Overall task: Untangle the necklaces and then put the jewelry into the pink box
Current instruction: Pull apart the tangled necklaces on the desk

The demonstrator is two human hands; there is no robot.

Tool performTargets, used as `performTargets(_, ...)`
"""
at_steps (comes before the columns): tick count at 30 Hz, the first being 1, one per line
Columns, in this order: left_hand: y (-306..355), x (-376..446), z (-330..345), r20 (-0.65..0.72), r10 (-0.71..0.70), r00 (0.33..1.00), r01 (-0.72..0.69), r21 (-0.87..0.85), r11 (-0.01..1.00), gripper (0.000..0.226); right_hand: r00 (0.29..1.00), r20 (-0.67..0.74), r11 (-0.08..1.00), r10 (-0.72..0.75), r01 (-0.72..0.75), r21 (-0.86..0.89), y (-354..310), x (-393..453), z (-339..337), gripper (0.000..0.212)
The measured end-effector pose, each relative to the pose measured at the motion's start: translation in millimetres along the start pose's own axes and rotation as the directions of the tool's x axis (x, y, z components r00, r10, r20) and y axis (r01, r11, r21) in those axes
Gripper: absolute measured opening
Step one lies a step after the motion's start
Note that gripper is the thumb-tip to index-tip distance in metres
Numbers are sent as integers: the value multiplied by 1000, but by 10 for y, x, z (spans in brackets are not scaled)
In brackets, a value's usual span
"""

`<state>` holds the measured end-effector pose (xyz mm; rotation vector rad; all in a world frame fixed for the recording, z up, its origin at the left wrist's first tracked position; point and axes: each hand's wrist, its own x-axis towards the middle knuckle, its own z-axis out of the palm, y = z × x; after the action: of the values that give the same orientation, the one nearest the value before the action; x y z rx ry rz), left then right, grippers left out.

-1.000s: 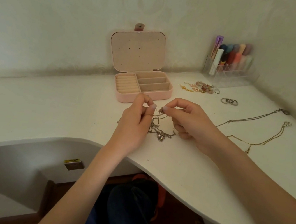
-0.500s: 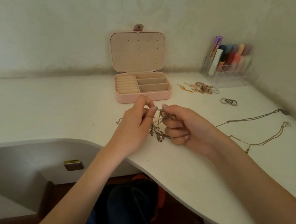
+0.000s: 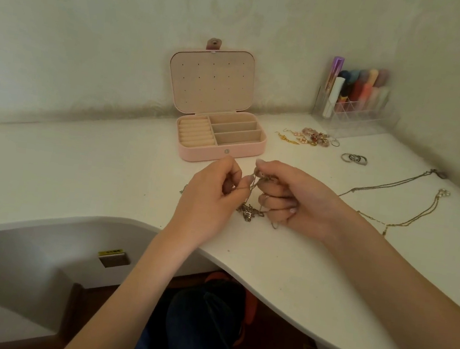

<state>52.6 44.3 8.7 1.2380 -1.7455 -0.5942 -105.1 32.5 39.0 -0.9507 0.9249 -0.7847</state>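
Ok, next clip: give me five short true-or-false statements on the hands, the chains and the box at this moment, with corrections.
1. The pink box stands open with its compartments bare. True.
2. Both hands pinch the tangled chains. True: the left hand and right hand each hold a strand.
3. The rings lie inside the box. False: they lie on the table, right of the box.
4. Two necklaces lie stretched out on the right. True.
5. The earrings hang on the lid. False: they lie on the table.

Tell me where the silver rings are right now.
In the head view, the silver rings lie on the desk at right, beside the earring pile and in front of the clear organizer.
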Motion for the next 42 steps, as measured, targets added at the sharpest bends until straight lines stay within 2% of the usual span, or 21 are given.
performTargets(4,5,-5,3,-20,-4,1000,4,6,1000,32,967,-143,950,-213,170,-262,-14,-7,-55,23)
performTargets(8,8,11,2,-20,19,1000,-17,76,997,36,940,-185,883,-286,183,-432,-6,-3,-73,26)
performTargets(11,9,12,0,-17,-10,1000,11,61,998,28,906,-188,766,-379,193,-614,10,18,-53,29)
performTargets(12,12,10,-2,-8,-10,1000,10,50,999,24,907,-185,761,-379,192,-619,16,21,-49,29)
performTargets(16,38,-3,-8,6,29,1000,-29,42,999,17,944,-183,878,-274,168,-448,-7,-10,-45,29)
performTargets(19,25,-7,-1,0,68,998,-68,74,995,15,958,-160,908,-238,162,-386,-24,-29,-43,27)
performTargets(22,-6,-10,10,-14,126,992,-125,74,989,19,966,-148,927,-212,151,-344,-37,-37,-38,25)
performTargets(28,20,-34,8,-230,223,947,-224,25,974,12,984,-109,953,-144,108,-284,-37,-55,-25,31)
performTargets(32,25,-36,13,-249,274,929,-273,40,961,15,990,-94,956,-107,77,-282,-30,-57,-16,31)
performTargets(36,-9,-29,30,-253,305,918,-297,72,952,13,991,-124,960,-56,19,-280,-24,-51,-31,49)
performTargets(38,-28,-31,53,-245,367,897,-342,140,929,12,990,-136,965,-32,-5,-263,-21,-43,-34,52)
performTargets(42,-72,-14,89,-234,508,829,-445,274,852,13,986,-167,966,-3,-40,-257,-27,-54,-43,29)
